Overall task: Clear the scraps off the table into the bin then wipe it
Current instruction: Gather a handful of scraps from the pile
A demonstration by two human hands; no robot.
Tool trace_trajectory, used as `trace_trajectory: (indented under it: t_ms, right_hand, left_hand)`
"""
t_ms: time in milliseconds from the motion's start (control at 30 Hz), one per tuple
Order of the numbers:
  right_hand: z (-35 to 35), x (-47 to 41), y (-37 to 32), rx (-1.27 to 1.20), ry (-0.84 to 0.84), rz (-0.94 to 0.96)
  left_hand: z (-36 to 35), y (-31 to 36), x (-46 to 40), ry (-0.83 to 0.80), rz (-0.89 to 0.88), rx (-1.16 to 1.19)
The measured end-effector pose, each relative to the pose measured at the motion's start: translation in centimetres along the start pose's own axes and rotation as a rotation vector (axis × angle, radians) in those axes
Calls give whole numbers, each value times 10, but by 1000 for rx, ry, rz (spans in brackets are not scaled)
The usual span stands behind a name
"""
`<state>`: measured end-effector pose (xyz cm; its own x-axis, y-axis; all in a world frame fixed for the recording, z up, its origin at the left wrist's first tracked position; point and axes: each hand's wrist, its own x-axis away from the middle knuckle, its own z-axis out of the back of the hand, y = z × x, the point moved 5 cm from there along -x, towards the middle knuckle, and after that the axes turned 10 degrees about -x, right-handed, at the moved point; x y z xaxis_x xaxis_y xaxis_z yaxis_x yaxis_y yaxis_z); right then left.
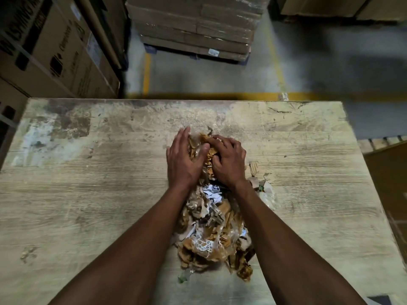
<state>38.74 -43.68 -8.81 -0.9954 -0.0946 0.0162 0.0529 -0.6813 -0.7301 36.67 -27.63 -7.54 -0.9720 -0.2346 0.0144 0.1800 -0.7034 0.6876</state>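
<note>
A long pile of scraps (212,236), brown tape, clear plastic film and white paper shreds, lies down the middle of the worn wooden table (88,194). My left hand (184,160) presses flat against the left side of the pile's far end, fingers straight. My right hand (229,160) sits on top of the same end with its fingers curled into the scraps. A few loose cardboard bits (257,172) lie just right of my right wrist. No bin is in view.
Large cardboard boxes (50,51) stand at the left beyond the table. A wrapped pallet of cartons (196,29) sits on the floor ahead, with yellow floor lines around it. Another carton (387,172) is off the table's right edge.
</note>
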Motion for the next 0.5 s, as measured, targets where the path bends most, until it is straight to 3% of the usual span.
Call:
trace_trajectory:
  t_ms: [200,500]
  right_hand:
    - [0,1,3,-98,17,-28]
    - [23,6,13,-768,232,-192]
  left_hand:
    - [-19,12,-16,-19,-100,28]
    - [-40,38,-10,-78,-175,20]
